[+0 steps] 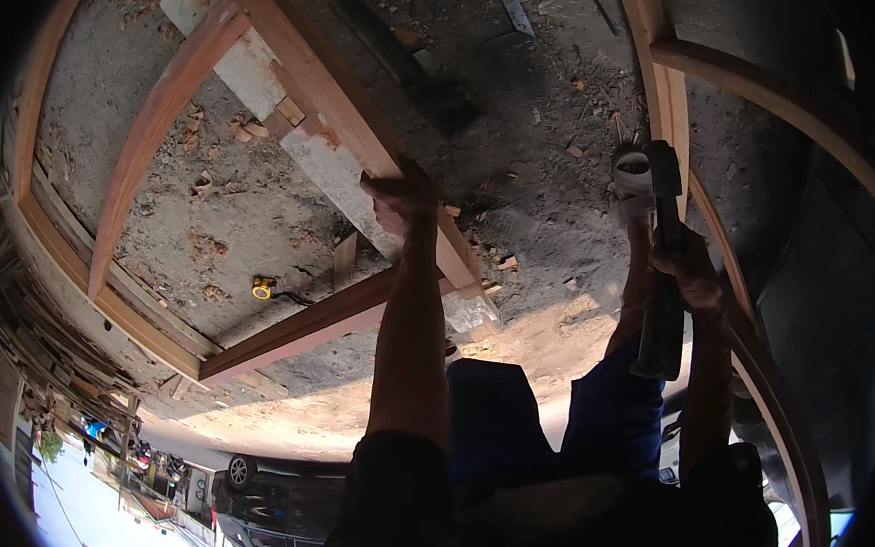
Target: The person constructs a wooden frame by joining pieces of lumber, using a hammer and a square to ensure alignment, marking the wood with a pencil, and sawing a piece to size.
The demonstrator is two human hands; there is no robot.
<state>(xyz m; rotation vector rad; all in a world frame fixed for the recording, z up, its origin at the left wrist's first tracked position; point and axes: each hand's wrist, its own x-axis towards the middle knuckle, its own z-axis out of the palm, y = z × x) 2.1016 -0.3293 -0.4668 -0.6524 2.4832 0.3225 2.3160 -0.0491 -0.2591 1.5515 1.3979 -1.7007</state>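
My left hand (403,197) is wrapped round a thick wooden beam (331,84), which slants down from the top centre of the view. The beam belongs to a wooden frame with a curved brace (154,140) and a crosspiece (301,327). A pale, worn board (336,174) lies under it. At the right my right hand (690,270) grips a long, dark hand-held tool (666,209) with a round, light-coloured cylinder at its far end. The tool's exact kind is unclear in the shadow. Close beyond it stands an upright wooden piece (665,99).
A yellow tape measure (263,287) lies on the dirt ground among wood scraps and shavings. Toward the top are a metal square (511,3) and a dark, blurred long object (394,56). Curved timber (778,102) borders the right. A dark car (281,504) stands at lower left.
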